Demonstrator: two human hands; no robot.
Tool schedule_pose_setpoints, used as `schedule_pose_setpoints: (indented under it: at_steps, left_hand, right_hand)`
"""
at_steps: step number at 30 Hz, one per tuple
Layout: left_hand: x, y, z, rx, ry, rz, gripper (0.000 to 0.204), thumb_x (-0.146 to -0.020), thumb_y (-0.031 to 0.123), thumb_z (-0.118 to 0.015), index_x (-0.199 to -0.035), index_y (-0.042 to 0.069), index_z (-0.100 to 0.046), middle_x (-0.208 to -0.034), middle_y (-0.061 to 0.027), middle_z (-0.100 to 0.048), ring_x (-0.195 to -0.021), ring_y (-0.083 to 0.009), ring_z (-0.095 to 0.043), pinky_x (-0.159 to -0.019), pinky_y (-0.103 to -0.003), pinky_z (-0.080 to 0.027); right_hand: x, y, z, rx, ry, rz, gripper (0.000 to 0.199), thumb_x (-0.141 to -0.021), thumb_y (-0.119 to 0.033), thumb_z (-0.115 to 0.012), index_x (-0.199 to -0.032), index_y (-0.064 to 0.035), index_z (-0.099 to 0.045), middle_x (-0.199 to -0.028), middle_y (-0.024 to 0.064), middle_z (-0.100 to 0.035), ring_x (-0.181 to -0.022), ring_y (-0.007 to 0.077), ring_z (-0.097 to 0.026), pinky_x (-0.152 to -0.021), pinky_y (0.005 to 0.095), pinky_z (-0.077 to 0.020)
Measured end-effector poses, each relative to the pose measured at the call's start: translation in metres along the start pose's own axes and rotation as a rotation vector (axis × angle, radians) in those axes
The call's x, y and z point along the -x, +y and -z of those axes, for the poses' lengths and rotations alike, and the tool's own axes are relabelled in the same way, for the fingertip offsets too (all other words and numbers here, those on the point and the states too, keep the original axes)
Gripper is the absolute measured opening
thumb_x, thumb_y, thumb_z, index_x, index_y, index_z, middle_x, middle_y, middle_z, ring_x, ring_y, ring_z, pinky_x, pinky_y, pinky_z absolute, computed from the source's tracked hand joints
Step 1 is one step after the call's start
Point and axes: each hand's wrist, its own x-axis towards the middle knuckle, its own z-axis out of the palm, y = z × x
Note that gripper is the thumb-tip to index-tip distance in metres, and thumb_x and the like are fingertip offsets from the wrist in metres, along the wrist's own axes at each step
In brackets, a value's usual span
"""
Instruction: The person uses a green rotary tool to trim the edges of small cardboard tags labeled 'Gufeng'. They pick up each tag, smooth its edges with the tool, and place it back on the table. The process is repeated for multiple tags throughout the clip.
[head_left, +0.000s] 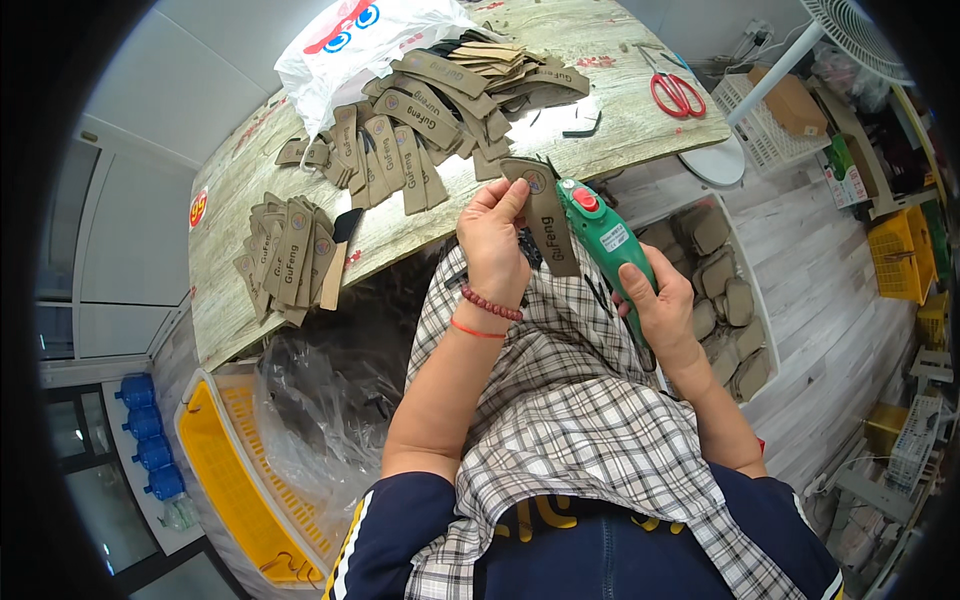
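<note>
Between the thumb and fingers of my left hand (492,225) is one end of a khaki fabric strip (550,225) with dark print and a small round emblem. My right hand (655,305) is wrapped round a green handheld electric cutter (605,230) with a red button. The cutter's head is right beside the strip's right edge; whether the blade touches it I cannot tell. On the table beyond lies a large heap of similar strips (425,115). A smaller stack of strips (290,250) is at the table's near left.
Red-handled scissors (677,95) lie at the table's (640,140) right end. A white plastic bag (350,50) stands at the back. Below right is a bin of khaki pieces (735,300). A clear plastic bag (320,400) and a yellow basket (235,480) are below left.
</note>
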Motion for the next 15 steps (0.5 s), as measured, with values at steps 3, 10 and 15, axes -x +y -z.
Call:
schedule_pose_setpoints:
  at_steps: [3, 10, 15]
  left_hand:
    - [0.003, 0.005, 0.002, -0.084, -0.008, -0.037, 0.004, -0.086, 0.003, -0.067, -0.088, 0.000, -0.066, -0.080, -0.0028, -0.067, -0.066, -0.0072, -0.058, -0.062, -0.020, -0.047]
    - [-0.005, 0.022, 0.008, -0.245, -0.018, -0.215, 0.009, -0.085, 0.001, -0.067, -0.092, -0.004, -0.068, -0.082, -0.0040, -0.068, -0.070, -0.0070, -0.060, -0.066, -0.020, -0.048]
    - [-0.004, 0.029, 0.007, -0.358, -0.052, -0.300, 0.008, -0.084, 0.001, -0.067, -0.090, -0.003, -0.070, -0.079, -0.0016, -0.067, -0.069, -0.0055, -0.058, -0.064, -0.019, -0.047]
  right_hand:
    - [0.000, -0.002, 0.005, 0.007, -0.052, -0.028, 0.044, -0.094, -0.037, -0.059, -0.116, 0.0018, -0.058, -0.077, 0.0022, -0.060, -0.062, 0.0069, -0.054, -0.053, 0.0219, -0.0444]
    - [0.004, 0.000, 0.003, -0.018, -0.070, -0.025, 0.044, -0.092, -0.037, -0.062, -0.113, 0.0019, -0.059, -0.070, 0.0007, -0.057, -0.057, 0.0058, -0.052, -0.051, 0.0218, -0.0430]
    - [0.004, 0.000, 0.002, -0.021, -0.071, -0.014, 0.044, -0.092, -0.037, -0.062, -0.113, 0.0018, -0.059, -0.071, 0.0008, -0.057, -0.057, 0.0059, -0.052, -0.051, 0.0217, -0.0431]
